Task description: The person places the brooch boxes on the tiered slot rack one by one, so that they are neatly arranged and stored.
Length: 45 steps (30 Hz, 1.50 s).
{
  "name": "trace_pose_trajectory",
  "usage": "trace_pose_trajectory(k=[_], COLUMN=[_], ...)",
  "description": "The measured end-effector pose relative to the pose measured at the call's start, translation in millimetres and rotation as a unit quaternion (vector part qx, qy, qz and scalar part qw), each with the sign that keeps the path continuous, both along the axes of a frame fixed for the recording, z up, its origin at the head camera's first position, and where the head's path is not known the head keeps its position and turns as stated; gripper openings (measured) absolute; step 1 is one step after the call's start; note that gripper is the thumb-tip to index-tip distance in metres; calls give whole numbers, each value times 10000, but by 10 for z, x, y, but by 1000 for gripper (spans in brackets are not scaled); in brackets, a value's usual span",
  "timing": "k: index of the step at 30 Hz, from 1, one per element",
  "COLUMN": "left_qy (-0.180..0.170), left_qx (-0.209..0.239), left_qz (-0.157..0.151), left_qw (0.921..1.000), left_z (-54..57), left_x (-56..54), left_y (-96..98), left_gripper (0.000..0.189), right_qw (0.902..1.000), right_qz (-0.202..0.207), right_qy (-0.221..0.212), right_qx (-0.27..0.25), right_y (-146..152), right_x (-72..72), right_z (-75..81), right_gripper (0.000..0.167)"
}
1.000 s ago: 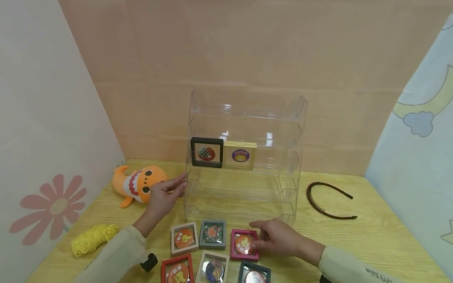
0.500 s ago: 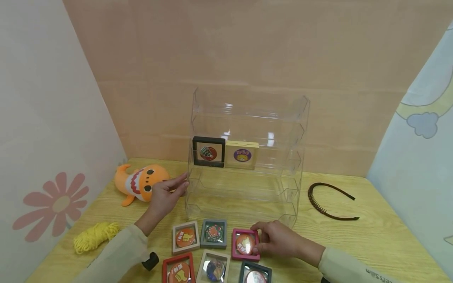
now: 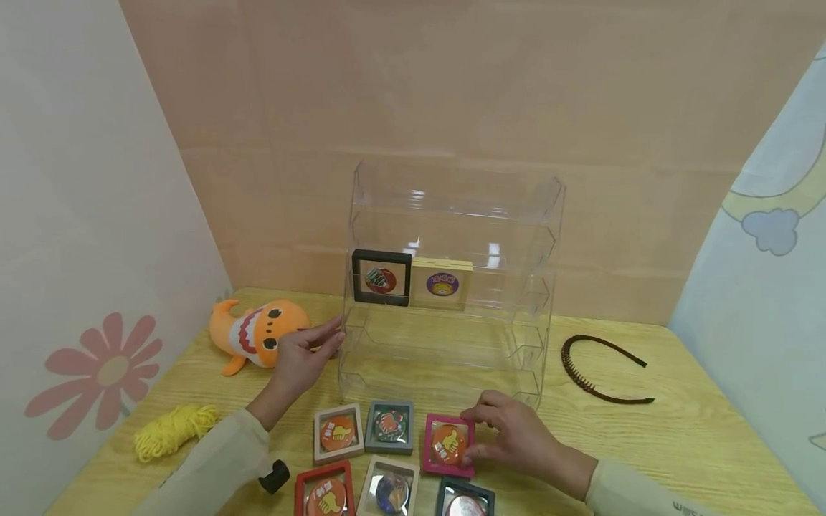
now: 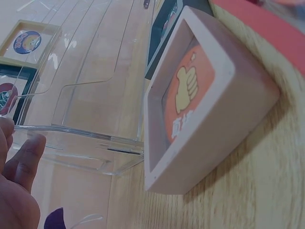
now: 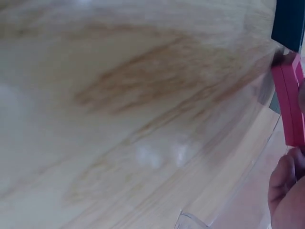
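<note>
A clear multi-tier display rack stands mid-table. It bears a black-framed badge case and a cream one, side by side on a middle tier. My left hand holds the rack's left side panel between thumb and fingers; in the left wrist view the fingers lie at that panel's edge. My right hand pinches the right edge of a magenta badge case with an orange thumbs-up badge. The case is tilted up slightly. In the right wrist view only part of the magenta case shows.
More badge cases lie before the rack: pale pink, grey, red, beige and dark. An orange shark plush and yellow yarn are at left, a brown headband at right.
My right hand has taken hold of the magenta case and tipped it up a little, so the glare on its front is gone. The left hand stays at the rack.
</note>
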<state>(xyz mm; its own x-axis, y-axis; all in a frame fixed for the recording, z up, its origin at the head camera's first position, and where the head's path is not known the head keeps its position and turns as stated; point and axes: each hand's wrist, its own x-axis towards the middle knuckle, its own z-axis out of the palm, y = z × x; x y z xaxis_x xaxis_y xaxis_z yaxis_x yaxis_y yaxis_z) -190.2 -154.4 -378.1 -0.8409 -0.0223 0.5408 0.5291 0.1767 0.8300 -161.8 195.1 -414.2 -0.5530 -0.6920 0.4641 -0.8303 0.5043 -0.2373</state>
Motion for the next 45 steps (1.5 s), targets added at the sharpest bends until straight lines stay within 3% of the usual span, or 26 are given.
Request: trace_pose_trajectory(k=[2,5,8,12,17,21,25,33,40,45], left_qy=[19,36,17,-24,-32,-58,-75,48,104,67], left_qx=[2,12,10,0,-48,-39,19,69,79,61], left_qz=[-3,5,9,-10,1,12,9,-63,-52,-59], left_qw=[10000,10000,10000,10000,10000,10000,10000,9999,9999,9999], left_z=[-4,-8,-10,-6,-4,-77,-206,-283,-271,-133], left_x=[-1,-2,0,5,1,-59,-150,-183,-173,-78], left_y=[-7,-13,-11,-4,1,-18,-55,-77,-68,-25], left_gripper=[28,28,28,27,27,28,28,28,28,28], right_qw=[9993,9974,9934,9839,9736,9699,9703,9680,9660,9643], right_qz=[134,443,773,899,903,819,623,328,48,-30], right_qy=[319,337,-144,-824,-1114,-1135,-1265,-1642,-1820,-1806], right_qx=[-163,-459,-831,-1306,-1774,-1991,-1965,-1868,-1836,-1937], right_y=[-11,-27,-40,-65,-143,-200,-192,-208,-321,-405], right_x=[-10,-24,-40,-49,-17,10,-37,-195,-286,-360], right_z=[-11,-26,-35,-4,139,269,288,380,639,778], right_gripper=[48,43,35,25,20,20,15,11,12,14])
